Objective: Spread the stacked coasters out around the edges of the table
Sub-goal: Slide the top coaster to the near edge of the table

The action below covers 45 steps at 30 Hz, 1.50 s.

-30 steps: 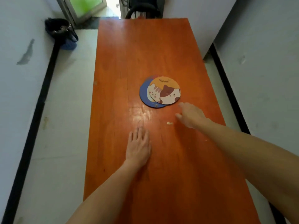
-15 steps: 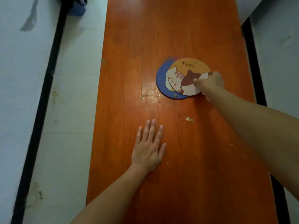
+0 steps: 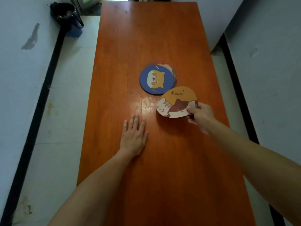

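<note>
A stack of round coasters (image 3: 157, 79) lies near the middle of the orange wooden table (image 3: 146, 33); its top one is blue with an orange dog face. My right hand (image 3: 199, 114) grips the right edge of an orange "Meow" cat coaster (image 3: 175, 102), lifted off the stack and held just near-right of it. My left hand (image 3: 134, 136) rests flat on the table, fingers apart, palm down, holding nothing, a short way nearer than the stack.
The table is long and narrow, with grey floor on both sides. A dark bin with a blue base (image 3: 68, 18) stands on the floor at the far left. White walls close in on the left and right.
My right hand reached the stack, took the cat coaster by its edge and pulled it off toward me and to the right, uncovering the blue dog coaster. My left hand stayed flat.
</note>
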Each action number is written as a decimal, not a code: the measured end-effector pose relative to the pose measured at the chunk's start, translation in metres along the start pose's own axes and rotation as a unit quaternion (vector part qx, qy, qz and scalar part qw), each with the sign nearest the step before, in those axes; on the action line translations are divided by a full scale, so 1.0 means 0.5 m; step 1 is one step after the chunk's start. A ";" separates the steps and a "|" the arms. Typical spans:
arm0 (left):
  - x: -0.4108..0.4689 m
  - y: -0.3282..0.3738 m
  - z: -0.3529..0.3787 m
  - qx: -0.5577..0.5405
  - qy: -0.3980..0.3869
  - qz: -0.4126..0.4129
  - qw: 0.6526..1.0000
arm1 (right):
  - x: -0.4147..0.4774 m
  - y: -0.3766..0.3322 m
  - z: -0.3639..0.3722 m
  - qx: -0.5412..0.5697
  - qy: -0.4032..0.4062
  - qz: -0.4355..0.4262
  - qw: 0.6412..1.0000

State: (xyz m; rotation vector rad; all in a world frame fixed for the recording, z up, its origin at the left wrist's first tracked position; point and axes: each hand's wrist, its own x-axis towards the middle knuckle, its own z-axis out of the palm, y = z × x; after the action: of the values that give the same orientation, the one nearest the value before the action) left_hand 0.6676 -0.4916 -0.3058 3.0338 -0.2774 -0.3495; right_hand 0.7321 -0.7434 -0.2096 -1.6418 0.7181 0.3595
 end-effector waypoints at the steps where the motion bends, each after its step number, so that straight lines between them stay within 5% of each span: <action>1: -0.017 0.009 -0.009 -0.001 -0.001 -0.009 1.000 | -0.027 0.019 -0.016 -0.009 -0.011 0.000 1.000; 17: -0.511 0.112 0.056 -0.071 0.019 -0.105 0.992 | -0.404 0.405 -0.077 -0.111 -0.169 -0.012 0.979; 23: -0.544 0.109 0.106 -0.051 0.024 -0.110 0.992 | -0.446 0.487 -0.063 -0.183 -0.145 -0.082 0.969; 28: -0.551 0.106 0.146 -0.049 0.042 -0.112 0.992 | -0.440 0.514 -0.071 -0.335 -0.061 -0.174 0.924; 33: -0.550 0.101 0.161 -0.057 0.061 -0.111 0.990 | -0.435 0.529 -0.073 -0.503 -0.014 -0.211 0.838; 38: -0.549 0.103 0.157 -0.047 0.046 -0.108 0.992 | -0.432 0.521 -0.080 -0.527 0.019 -0.205 0.825; 45: -0.565 0.093 0.078 -0.040 -0.059 -0.083 0.994 | -0.444 0.445 -0.040 -0.599 -0.007 -0.276 0.752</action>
State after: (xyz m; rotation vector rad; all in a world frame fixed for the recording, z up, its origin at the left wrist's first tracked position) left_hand 0.3799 -0.4865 -0.2777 2.9688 -0.0163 -0.5386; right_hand 0.4200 -0.7204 -0.2436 -2.9492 -0.1807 0.4192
